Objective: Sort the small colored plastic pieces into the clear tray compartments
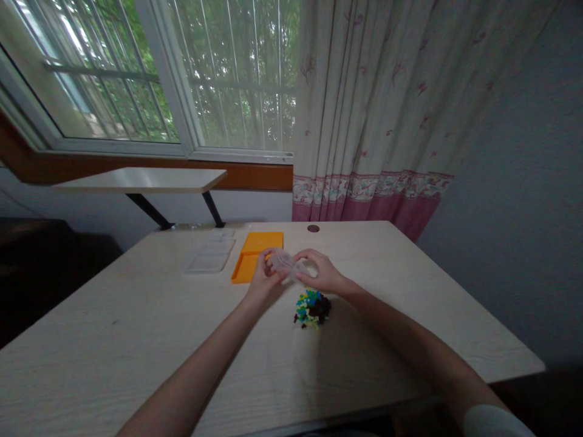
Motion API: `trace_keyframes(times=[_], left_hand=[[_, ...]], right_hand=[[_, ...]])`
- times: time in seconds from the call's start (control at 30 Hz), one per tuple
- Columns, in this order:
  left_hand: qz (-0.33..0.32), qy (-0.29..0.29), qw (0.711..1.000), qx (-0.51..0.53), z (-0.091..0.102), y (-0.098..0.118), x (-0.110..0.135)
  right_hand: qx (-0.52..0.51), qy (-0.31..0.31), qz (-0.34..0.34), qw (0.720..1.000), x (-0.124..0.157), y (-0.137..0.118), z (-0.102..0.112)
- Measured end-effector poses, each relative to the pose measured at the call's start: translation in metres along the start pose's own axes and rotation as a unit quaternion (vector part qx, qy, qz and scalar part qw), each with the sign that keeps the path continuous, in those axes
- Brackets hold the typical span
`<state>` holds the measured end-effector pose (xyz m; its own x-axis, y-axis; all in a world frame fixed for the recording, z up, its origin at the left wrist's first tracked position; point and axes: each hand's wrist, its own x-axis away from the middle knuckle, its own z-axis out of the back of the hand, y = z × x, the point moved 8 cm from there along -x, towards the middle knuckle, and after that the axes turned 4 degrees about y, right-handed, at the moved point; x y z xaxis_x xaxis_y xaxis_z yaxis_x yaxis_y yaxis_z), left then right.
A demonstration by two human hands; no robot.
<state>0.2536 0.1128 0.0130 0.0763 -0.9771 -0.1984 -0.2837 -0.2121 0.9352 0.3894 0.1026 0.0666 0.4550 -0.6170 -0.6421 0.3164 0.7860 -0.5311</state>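
Observation:
Between my two hands, raised over the table, is a small clear plastic box [285,261], partly covered by fingers. My left hand [266,274] has its fingers closed round the left side of it. From the right, my right hand [321,272] pinches its other end with thumb and fingers. Whether the box's lid is raised is too blurred to tell. Just below the hands lies a pile of small building pieces [312,308] in green, blue, yellow and dark brown. An orange tray [262,243] in two sections sits behind my left hand.
Clear plastic trays [210,255] lie left of the orange tray. A raised shelf [150,179] on black legs stands at the back left. The table [182,352] has a round dark hole cover [313,229] near its back edge, by the curtain [364,121].

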Motion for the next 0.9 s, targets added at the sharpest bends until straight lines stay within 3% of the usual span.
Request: trace_keyframes(times=[0.23,0.53,0.9], left_hand=[[-0.066,0.002,0.997,-0.032,-0.003,0.019,0.002],[-0.048,0.005,0.993,-0.105,-0.004,0.030,0.004],[-0.064,0.001,0.990,-0.123,-0.004,0.036,0.003]], right_hand=[[0.066,-0.029,-0.005,0.997,0.003,-0.010,-0.009],[0.156,-0.063,-0.004,0.986,0.007,-0.009,-0.019],[0.209,-0.084,-0.001,0.974,0.007,-0.008,-0.026]])
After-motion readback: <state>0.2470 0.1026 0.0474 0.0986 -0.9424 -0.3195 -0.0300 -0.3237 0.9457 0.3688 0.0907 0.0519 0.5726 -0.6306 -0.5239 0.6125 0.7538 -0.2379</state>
